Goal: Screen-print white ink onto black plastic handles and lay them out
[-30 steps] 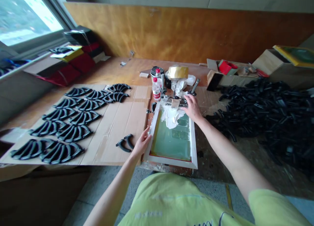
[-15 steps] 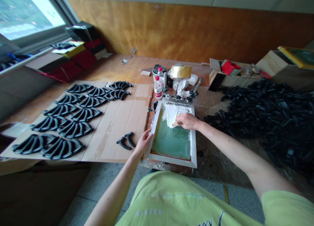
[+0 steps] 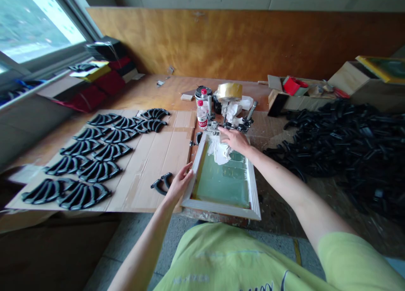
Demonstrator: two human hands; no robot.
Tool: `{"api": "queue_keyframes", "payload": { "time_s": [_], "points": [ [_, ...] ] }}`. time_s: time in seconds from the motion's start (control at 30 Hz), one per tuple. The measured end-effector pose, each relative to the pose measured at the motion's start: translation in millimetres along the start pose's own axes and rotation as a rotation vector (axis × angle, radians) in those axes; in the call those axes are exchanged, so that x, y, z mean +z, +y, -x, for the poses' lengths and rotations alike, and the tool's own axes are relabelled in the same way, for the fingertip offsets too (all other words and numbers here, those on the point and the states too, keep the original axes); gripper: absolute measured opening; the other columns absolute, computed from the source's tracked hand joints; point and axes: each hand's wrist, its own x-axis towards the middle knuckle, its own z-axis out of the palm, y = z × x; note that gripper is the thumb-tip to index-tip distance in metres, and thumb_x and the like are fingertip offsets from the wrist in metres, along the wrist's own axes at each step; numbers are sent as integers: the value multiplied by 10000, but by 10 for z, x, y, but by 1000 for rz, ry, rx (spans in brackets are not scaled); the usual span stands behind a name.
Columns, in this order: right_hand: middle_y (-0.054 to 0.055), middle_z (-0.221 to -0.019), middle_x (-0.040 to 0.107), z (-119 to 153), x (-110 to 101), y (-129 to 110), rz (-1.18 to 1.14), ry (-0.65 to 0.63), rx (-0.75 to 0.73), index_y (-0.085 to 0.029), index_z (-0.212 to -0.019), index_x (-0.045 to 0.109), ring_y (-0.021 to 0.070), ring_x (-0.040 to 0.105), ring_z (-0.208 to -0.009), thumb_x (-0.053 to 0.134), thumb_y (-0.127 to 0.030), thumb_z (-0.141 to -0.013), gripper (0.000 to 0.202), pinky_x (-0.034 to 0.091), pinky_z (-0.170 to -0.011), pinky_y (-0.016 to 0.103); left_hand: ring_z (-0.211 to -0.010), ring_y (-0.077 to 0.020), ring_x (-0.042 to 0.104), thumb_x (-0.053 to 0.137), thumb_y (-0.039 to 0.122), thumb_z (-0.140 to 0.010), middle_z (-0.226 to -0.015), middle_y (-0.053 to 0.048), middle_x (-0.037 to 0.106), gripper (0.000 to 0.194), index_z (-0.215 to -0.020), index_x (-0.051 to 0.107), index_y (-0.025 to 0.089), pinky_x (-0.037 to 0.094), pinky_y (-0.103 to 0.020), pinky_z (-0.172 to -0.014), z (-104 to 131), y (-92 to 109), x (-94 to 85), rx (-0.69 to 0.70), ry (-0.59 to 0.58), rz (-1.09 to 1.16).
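A silkscreen frame (image 3: pixel 255 198) with pale edges and green mesh stands in front of me, its far end at a metal hinge clamp (image 3: pixel 218 126). My left hand (image 3: pixel 181 182) has its fingers and thumb at the left edge of the frame. Over the far end, my right hand (image 3: pixel 234 140) is closed round what looks like the squeegee, mostly hidden by fingers and ink. White ink (image 3: pixel 222 154) lies thick on the mesh below that hand. Left of the frame, two black curved plastic handles (image 3: pixel 162 183) rest on the cardboard sheet (image 3: pixel 142 168).
Rows of black handles (image 3: pixel 98 171) cover the cardboard's left side. On the right lies a big heap of black handles (image 3: pixel 357 143). Red-capped bottles (image 3: pixel 202 116) and a tape roll (image 3: pixel 229 91) stand behind the frame. A carton (image 3: pixel 294 102) is at back right.
My right hand has moved away from me, from mid-mesh to the frame's far end. The frame's near end appears slightly raised, and my left hand has shifted a little left with its edge.
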Motion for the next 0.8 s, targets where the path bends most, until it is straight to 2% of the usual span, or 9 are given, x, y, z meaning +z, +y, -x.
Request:
{"api": "queue_keyframes", "payload": {
  "time_s": [0.1, 0.2, 0.3, 0.4, 0.5, 0.6, 0.67, 0.73, 0.8],
  "points": [
    [70, -1038, 665, -150, -217, 312, 59, 173, 159, -251, -1336, 530, 223, 604, -865, 657, -275, -829, 523, 456, -783, 327, -544, -131, 577, 533, 657, -797, -778, -36, 683, 658, -1280, 589, 213, 420, -221, -456, 24, 345, -11, 15, -21, 40],
    [72, -957, 677, 91, -347, 720, 51, 346, 368, -197, -1196, 605, 219, 606, -834, 517, -300, -898, 326, 455, -772, 332, -673, -159, 641, 449, 714, -807, -899, -58, 700, 646, -1146, 645, 200, 483, -236, -525, -65, 728, 86, 155, 6, 140],
    [63, -814, 674, 520, -166, 908, -4, 271, 552, -174, -1033, 633, 211, 607, -757, 483, -323, -904, 247, 461, -724, 323, -892, -198, 664, 475, 701, -800, -1046, -75, 687, 618, -1131, 615, 198, 529, -246, -620, -227, 1096, 250, 351, -11, 266],
    [56, -848, 681, 859, 232, 750, -93, 90, 412, -173, -1144, 569, 214, 620, -788, 602, -368, -849, 355, 472, -745, 333, -867, -186, 670, 451, 683, -825, -935, -77, 691, 585, -1100, 612, 192, 526, -235, -593, -357, 1259, 404, 368, -23, 357],
    [88, -981, 669, 979, 497, 413, -41, -38, 188, -176, -1161, 561, 238, 600, -937, 706, -321, -788, 426, 458, -840, 373, -791, -149, 669, 455, 654, -848, -936, -78, 697, 540, -1092, 602, 196, 515, -214, -572, -365, 1010, 546, 257, 14, 425],
    [96, -986, 645, 1006, 505, 8, 34, -64, 97, -186, -974, 639, 245, 552, -999, 664, -269, -835, 164, 431, -897, 387, -778, -177, 680, 586, 602, -805, -1039, -124, 702, 543, -1146, 582, 179, 522, -243, -555, -230, 456, 705, -92, -155, 341],
    [88, -941, 633, 1062, 472, -313, 32, -42, 15, -188, -932, 653, 241, 533, -988, 622, -261, -868, 102, 425, -904, 386, -809, -202, 685, 613, 598, -788, -1056, -128, 698, 545, -1134, 580, 178, 540, -278, -578, -96, 103, 801, -258, -220, 349],
    [84, -908, 625, 1153, 478, -626, 15, -43, -120, -187, -938, 659, 239, 525, -969, 584, -253, -891, 111, 429, -893, 384, -758, -183, 677, 607, 602, -790, -933, -86, 702, 491, -1038, 594, 178, 549, -290, -608, 23, -139, 849, -295, -173, 427],
    [76, -892, 629, 1242, 518, -819, -35, -68, -247, -191, -966, 666, 231, 532, -944, 569, -271, -903, 140, 441, -870, 372, -661, -148, 649, 623, 589, -780, -787, -39, 672, 451, -955, 592, 174, 546, -286, -617, 85, -266, 812, -280, -92, 451]
  ]
}}
